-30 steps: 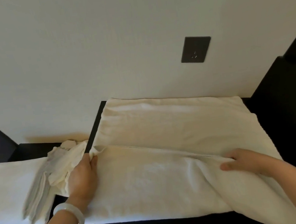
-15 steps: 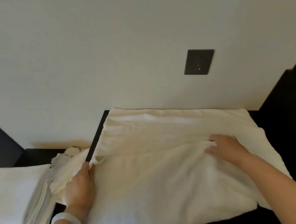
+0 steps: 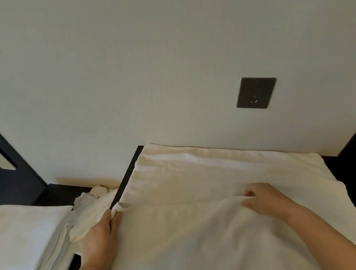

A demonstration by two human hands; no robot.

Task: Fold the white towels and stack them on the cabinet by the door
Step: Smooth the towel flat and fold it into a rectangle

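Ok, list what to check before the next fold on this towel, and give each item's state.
1. Left hand pinches the towel's left corner: ok.
2. Right hand grips the fold edge: ok.
3. Far layer lies flat: not ok, ridges cross it.
4. Crumpled cloth is clear of that corner: not ok, it lies right beside the left hand.
5. Towel's near edge is lined up: cannot tell, it runs out of view.
6. Folded stack sits apart from the towel: ok.
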